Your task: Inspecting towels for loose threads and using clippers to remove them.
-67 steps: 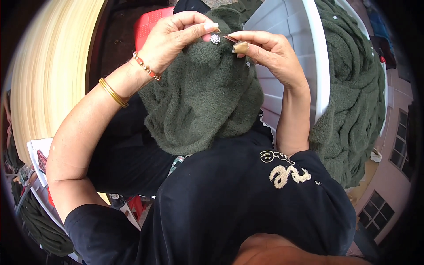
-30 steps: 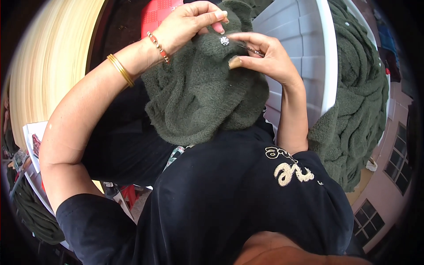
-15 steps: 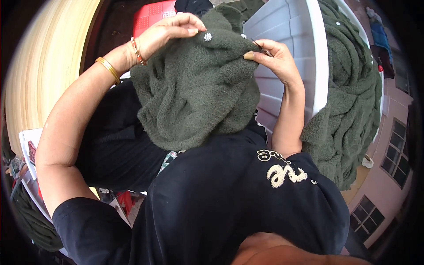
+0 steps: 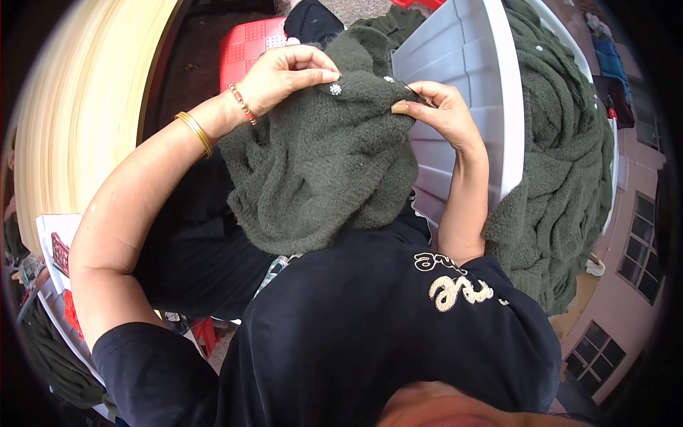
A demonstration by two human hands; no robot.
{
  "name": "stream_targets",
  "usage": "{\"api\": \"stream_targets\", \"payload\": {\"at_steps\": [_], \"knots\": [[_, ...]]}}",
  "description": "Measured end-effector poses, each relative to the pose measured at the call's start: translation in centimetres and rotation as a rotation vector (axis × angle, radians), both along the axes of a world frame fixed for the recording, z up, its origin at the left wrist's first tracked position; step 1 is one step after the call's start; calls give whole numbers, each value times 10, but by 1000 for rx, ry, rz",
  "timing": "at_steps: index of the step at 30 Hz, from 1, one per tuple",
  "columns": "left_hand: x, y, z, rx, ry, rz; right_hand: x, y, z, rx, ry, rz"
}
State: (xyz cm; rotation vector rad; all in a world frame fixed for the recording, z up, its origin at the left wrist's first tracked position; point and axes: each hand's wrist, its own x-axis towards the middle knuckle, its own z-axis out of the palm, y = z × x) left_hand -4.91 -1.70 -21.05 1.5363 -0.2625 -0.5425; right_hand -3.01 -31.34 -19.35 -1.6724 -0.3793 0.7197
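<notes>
Two hands were engaged on one dark green knit garment [image 4: 320, 167], which lay bunched between and below the grips, over the wearer's lap and against the black shirt [image 4: 398, 320]. The left hand [image 4: 288, 75] was closed in a pinch, thumb against fingertips, grasping the upper edge of the knit. Just below that pinch sat one sparkling button [image 4: 336, 90]; a second sparkling button [image 4: 388, 79] lay between the two grips, nearer the right. The right hand [image 4: 449, 114] was also clenched lightly, its thumb against the knit, with a slim dark tool [image 4: 415, 93] held among the fingers. From where I stood, the tool's exact kind could not be established.

Close by the right grip, on its outer side, rose the wall of a white bin [image 4: 506, 107]; beyond that, more green knit [image 4: 565, 171] was heaped. Beyond the left grip, on the far side, stood a red plastic item [image 4: 245, 44], and well out to its left was a pale wooden surface [image 4: 78, 107].

Step in hand, in my judgement: spreading the buttoned edge between both pinches so that the stretch around the buttons could be looked over. Any next move, I judged, called for even tension from the left pinch and for the tool's point to be kept clear of the yarn. Whether loose thread was present could not be determined.
</notes>
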Motion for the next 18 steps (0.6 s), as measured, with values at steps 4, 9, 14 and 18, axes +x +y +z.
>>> {"api": "stream_targets", "payload": {"at_steps": [4, 9, 14, 18], "knots": [[0, -5, 3, -58, -68, 82, -3, 4, 7, -30, -25, -50], [1, -5, -3, -12, -133, 106, -12, 28, 41, -60, -264, -62], [1, -7, -5, 2, -231, 56, -15, 62, 42, -15, -346, 5], [-2, -9, -4, 73, -262, 113, -10, 66, 41, -229, -434, 92]]}}
